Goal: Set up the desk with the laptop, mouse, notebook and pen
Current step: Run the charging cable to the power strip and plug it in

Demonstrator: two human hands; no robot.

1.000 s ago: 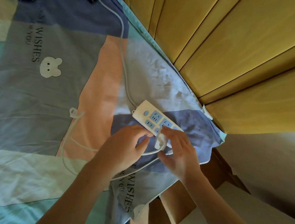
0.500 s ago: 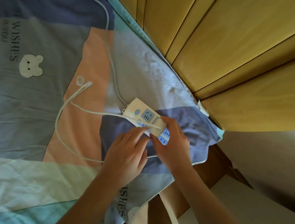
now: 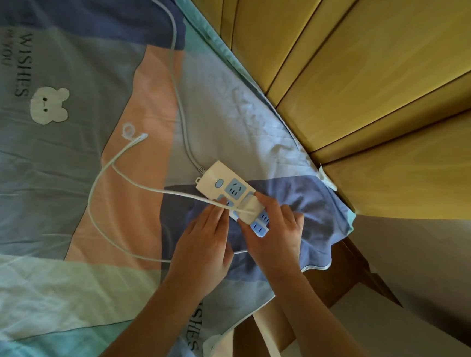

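Your right hand (image 3: 273, 233) pinches a white adapter (image 3: 250, 206) against the power strip (image 3: 227, 190) lying on the patchwork bedsheet (image 3: 56, 191). Your left hand (image 3: 202, 249), fingers loosely extended beside the strip, touches the thin white cable (image 3: 96, 194) looping away from it. Wood panels (image 3: 378, 91) stand beyond the strip.

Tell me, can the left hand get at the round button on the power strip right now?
Probably yes: the left hand lies just beside the power strip, and the round button is uncovered; only the thin white cable crosses between them.
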